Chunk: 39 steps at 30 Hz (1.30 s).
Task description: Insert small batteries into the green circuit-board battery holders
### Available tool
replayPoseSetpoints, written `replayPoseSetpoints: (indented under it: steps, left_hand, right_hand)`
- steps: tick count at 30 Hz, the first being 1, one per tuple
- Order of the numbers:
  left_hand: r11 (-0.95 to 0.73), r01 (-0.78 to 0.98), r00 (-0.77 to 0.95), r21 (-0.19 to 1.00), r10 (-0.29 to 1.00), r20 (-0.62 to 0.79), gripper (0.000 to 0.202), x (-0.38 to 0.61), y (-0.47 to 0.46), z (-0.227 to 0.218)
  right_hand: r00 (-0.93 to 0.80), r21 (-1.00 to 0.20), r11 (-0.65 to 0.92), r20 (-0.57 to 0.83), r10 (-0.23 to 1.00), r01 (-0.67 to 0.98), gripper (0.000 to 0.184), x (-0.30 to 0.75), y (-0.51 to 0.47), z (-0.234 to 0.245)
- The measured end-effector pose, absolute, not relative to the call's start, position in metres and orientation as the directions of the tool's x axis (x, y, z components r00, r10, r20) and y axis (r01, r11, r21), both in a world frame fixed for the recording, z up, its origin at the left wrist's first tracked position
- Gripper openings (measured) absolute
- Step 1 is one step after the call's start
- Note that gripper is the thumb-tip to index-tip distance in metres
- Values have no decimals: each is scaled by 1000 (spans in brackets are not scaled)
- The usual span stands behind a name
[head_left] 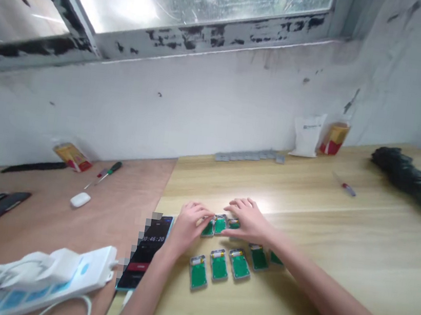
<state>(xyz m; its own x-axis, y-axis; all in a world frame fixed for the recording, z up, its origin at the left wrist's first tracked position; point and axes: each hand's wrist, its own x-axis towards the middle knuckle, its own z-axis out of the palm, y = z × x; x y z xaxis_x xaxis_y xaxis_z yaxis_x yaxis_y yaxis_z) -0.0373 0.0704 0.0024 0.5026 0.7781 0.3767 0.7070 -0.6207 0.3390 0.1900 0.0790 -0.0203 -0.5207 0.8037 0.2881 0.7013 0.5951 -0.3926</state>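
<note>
Several small green circuit boards lie in two rows on the light wooden table (339,236). My left hand (189,224) rests over the left end of the far row, its fingers curled at a green board (208,228). My right hand (248,219) lies flat with fingers stretched out over the far row, touching a green board (220,224). The near row of boards (219,267) lies just in front of both hands, and two more boards (259,257) show beside my right forearm.
A phone (145,252) with a timer lies left of my left hand. A white power strip (59,274) with cables sits at the front left. A white mouse-like object (79,200), screwdrivers (108,171), a white pouch (307,134), grey parts (249,156) and a black bundle (406,170) lie further off.
</note>
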Motion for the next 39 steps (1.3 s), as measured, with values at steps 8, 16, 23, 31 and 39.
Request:
replayPoseSetpoints:
  steps: [8,16,23,31,39]
  left_hand:
    - [-649,656,529,386,760,378,12,-24,69,-9]
    - [-654,680,542,331,752,375,18,-25,66,-7]
    - [-627,683,517,374,777,359,15,-20,66,-9]
    - [-577,702,450,417,813,369,15,-11,61,-8]
    - [-576,698,452,426,815,362,15,-16,62,-13]
  right_hand:
    - [-562,-440,615,261,785,655,49,184,81,-25]
    - [-564,-482,606,250,787,633,50,188,78,-24]
    - [-561,-490,600,243,791,633,51,188,78,-24]
    - [-559,-479,606,256,788,635,51,188,78,-26]
    - [-564,-482,604,245,789,635,51,188,79,-25]
